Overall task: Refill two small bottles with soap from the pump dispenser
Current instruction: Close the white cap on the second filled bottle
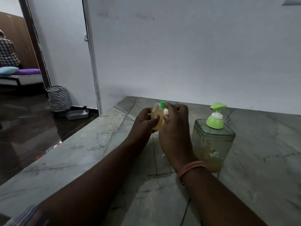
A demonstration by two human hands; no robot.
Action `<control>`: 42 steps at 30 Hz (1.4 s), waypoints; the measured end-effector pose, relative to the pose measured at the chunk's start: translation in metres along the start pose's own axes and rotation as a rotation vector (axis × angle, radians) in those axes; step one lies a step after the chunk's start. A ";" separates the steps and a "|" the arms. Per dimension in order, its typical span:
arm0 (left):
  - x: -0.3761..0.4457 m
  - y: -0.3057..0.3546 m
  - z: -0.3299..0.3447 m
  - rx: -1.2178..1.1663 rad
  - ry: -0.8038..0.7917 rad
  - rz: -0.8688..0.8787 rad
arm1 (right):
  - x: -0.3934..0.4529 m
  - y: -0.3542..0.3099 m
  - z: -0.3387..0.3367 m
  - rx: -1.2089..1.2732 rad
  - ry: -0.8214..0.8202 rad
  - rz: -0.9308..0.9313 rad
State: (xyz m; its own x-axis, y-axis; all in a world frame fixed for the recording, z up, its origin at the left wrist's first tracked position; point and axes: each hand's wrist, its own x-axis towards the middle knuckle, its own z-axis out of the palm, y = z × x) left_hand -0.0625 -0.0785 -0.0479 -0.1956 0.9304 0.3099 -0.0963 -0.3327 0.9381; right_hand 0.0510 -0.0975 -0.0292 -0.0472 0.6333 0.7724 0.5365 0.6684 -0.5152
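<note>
Head view, our left hand (146, 121) gripping an uncapped bottle (157, 118), right hand (175, 128) pinching a green cap (162, 104), dispenser (212, 141) standing beside on the tabletop (81, 152).

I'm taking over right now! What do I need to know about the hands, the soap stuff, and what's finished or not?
Left hand: grips the small bottle upright above the stone counter. The bottle's mouth is open and it holds amber soap nearly to the shoulder.
Right hand: pinches a green cap right beside the bottle's mouth; something small and white also sits at its fingers.
Pump dispenser: stands on the counter to the right, untouched, partly full.
Done: this bottle looks filled.
Left: cap it. A second bottle is not in view, so I cannot tell whether it is filled.
</note>
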 end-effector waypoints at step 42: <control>-0.018 0.015 0.003 0.013 -0.246 0.048 | 0.007 0.003 -0.004 0.146 0.145 0.182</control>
State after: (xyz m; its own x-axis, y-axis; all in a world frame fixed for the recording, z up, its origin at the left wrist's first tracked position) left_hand -0.0569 -0.1000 -0.0389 0.0437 0.9234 0.3814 -0.0794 -0.3773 0.9227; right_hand 0.0557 -0.0926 -0.0234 0.1658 0.6926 0.7020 0.3977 0.6044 -0.6903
